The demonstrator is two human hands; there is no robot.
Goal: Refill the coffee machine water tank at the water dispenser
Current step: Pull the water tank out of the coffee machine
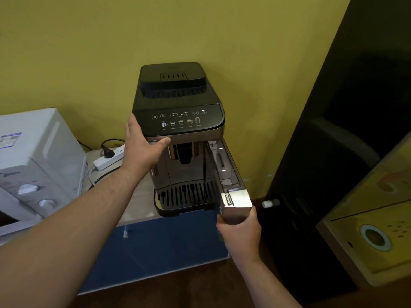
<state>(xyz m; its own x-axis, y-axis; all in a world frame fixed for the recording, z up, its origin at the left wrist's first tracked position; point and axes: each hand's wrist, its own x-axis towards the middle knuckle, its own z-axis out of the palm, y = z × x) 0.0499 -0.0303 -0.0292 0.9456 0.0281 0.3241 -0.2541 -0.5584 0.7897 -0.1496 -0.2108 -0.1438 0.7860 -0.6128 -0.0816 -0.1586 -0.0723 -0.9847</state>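
Water tank (226, 172) half out of coffee machine (178, 96), long axis front-to-back, silver end toward camera, gripped by R hand (241, 234); L hand (142, 150) pressed flat on machine's corner.

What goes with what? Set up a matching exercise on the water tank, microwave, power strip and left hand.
1 water tank
2 microwave
3 power strip
4 left hand

a rests on the coffee machine
b two knobs, far left
c part-way out, held by the right hand
d black plug in it

Pairs: 1-c, 2-b, 3-d, 4-a
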